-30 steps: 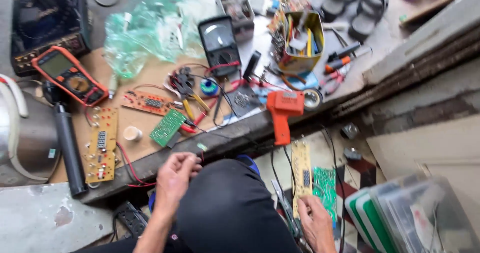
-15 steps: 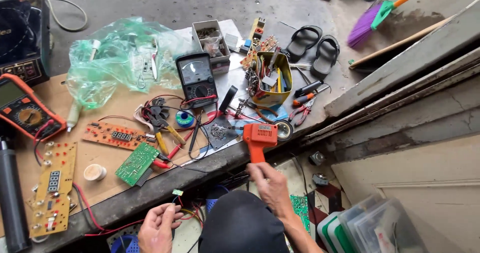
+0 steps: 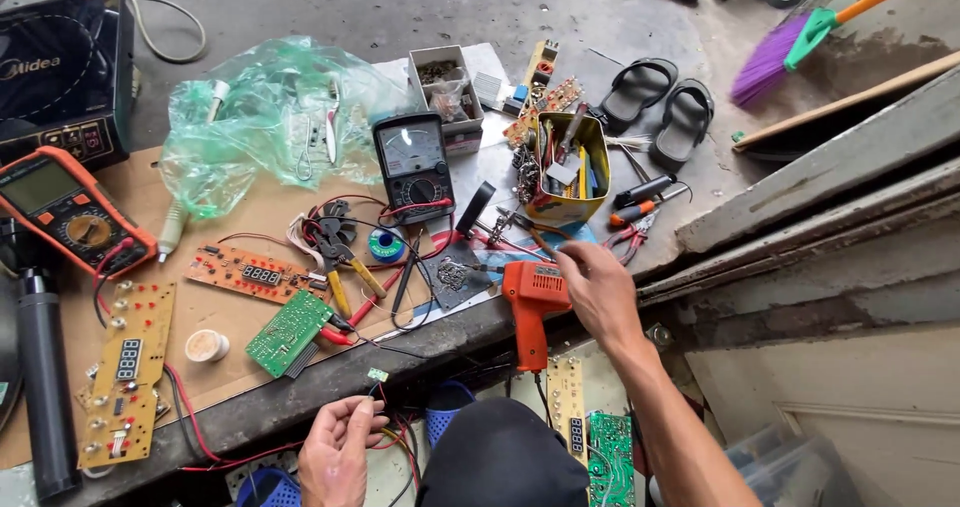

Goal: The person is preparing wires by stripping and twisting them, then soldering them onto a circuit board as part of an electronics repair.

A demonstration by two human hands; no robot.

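My right hand (image 3: 597,289) reaches out over the edge of the work slab and rests against the orange soldering gun (image 3: 531,302), fingers curled by its body. Whether it grips the gun cannot be told. My left hand (image 3: 338,450) is low at the front, pinching thin red and black wires that end in a tiny green board (image 3: 378,375). A green circuit board (image 3: 288,332) and an orange display board (image 3: 250,272) lie just beyond it on brown cardboard (image 3: 240,217).
A black analog meter (image 3: 414,163), an orange multimeter (image 3: 70,210), a yellow tin of tools (image 3: 565,172), pliers (image 3: 338,257), a solder spool (image 3: 385,247) and a green plastic bag (image 3: 270,117) crowd the slab. Sandals (image 3: 660,107) and a broom (image 3: 790,47) lie beyond. More boards (image 3: 590,437) sit by my knee.
My right hand rose from beside my knee up to the orange soldering gun. My left hand dropped lower with the wires. The view shifted so the bench sits further left.
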